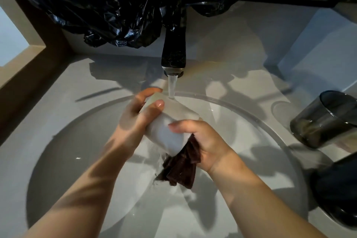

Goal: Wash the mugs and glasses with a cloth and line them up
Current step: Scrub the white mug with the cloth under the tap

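A white mug (pixel 170 121) lies tilted over the round sink (pixel 58 150), right under the running water of the black tap (pixel 173 52). My left hand (pixel 139 116) grips the mug's far end, thumb and fingers curled round it. My right hand (pixel 201 141) holds a dark brown cloth (pixel 181 166) against the mug's near end; the wet cloth hangs down below the hand. A smoky grey glass (pixel 324 120) stands on the counter at the right.
A dark object (pixel 340 189) stands on the counter at the right edge, near the glass. Black plastic sheeting (pixel 125 6) hangs over the wall behind the tap. A wooden frame (pixel 25 63) borders the counter on the left.
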Tool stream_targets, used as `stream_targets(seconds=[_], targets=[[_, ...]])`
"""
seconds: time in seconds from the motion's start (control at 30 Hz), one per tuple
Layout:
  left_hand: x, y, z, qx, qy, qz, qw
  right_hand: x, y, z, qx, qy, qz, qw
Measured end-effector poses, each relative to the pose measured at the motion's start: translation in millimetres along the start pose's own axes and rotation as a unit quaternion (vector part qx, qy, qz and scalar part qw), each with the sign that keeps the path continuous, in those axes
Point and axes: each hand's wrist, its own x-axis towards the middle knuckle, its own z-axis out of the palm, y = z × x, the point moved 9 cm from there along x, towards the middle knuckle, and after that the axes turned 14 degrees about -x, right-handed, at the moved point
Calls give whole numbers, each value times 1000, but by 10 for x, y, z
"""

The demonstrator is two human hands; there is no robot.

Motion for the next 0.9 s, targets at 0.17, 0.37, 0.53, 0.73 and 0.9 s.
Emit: stream_targets(seconds=[0.17,0.37,0.53,0.73,0.9], targets=[[-127,-236,129,-94,-62,-215,970,8,-50,-161,-424,117,-12,898],[-103,-228,83,-102,66,-156,980,89,132,-177,-403,98,21,910],[-53,-32,92,-25,-12,-43,999,15,-44,-70,-16,27,-19,999],[-109,-307,51,-112,19,-229,967,-19,101,-141,-543,86,52,834],[-54,-237,-22,-113,78,-166,977,45,91,-126,-519,97,32,849]])
